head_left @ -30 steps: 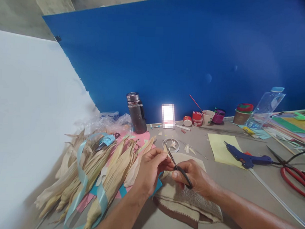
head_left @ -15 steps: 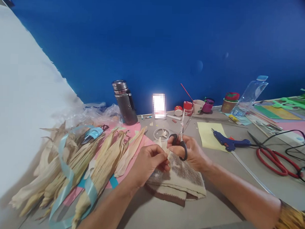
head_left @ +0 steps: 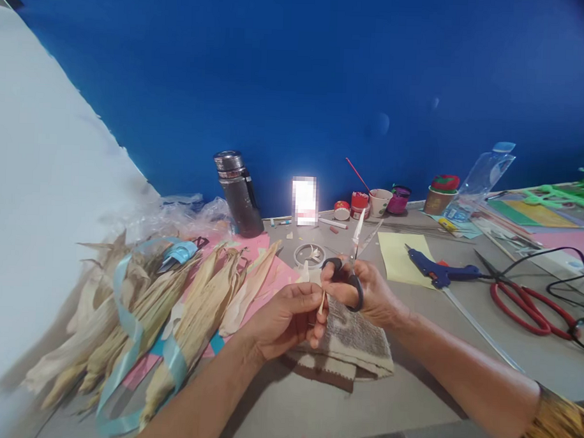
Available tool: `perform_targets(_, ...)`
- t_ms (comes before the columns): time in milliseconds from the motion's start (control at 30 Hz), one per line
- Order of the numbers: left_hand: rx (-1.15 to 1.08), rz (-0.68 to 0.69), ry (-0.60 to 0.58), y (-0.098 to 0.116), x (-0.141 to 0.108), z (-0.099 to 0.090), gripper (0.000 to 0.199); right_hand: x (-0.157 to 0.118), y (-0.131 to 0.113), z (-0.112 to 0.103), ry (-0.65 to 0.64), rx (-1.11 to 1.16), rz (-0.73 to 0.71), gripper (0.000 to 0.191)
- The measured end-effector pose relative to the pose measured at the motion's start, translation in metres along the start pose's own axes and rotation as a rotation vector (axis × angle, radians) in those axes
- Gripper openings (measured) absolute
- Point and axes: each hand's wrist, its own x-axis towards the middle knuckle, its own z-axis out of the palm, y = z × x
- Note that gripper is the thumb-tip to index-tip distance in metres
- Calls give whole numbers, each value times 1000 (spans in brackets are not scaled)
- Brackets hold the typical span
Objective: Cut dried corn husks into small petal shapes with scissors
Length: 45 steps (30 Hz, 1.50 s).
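Over the cloth (head_left: 364, 343), left hand (head_left: 289, 313) pinches a sliver (head_left: 322, 303), right hand (head_left: 376, 291) grips scissors (head_left: 358, 234).

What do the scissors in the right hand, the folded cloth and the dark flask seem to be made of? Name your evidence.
Scissors: blades likely steel, bright and smooth; handles probably plastic, plain black.
Folded cloth: textile, fibre uncertain; nubbly surface, soft folds.
Dark flask: probably metal; shiny, reflective cap, duller body.
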Motion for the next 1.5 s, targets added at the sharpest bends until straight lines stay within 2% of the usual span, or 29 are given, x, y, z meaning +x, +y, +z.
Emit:
perform_targets(100,55,64,57,1,-1,2,23,1,3,-2,57,-4,-14,31)
perform_targets(200,152,246,233,5,-2,4,23,3,5,-6,78,-54,-2,34)
perform_targets(267,178,354,348,8,-3,4,21,4,6,-7,-23,-133,27,43)
perform_targets(367,143,428,438,12,-4,3,21,3,7,-2,-185,-234,59,57)
perform_targets(467,112,468,483,13,-3,1,21,0,12,7,-233,-260,89,62)
perform_targets(733,78,461,469,9,-3,3,20,-4,23,18,-191,-318,119,68)
perform_targets(967,97,467,489,10,-3,4,16,-5,17,20,-193,-309,150,68)
perform_targets(1500,148,495,504,15,-7,8,17,-5,22,17,-184,-279,161,63)
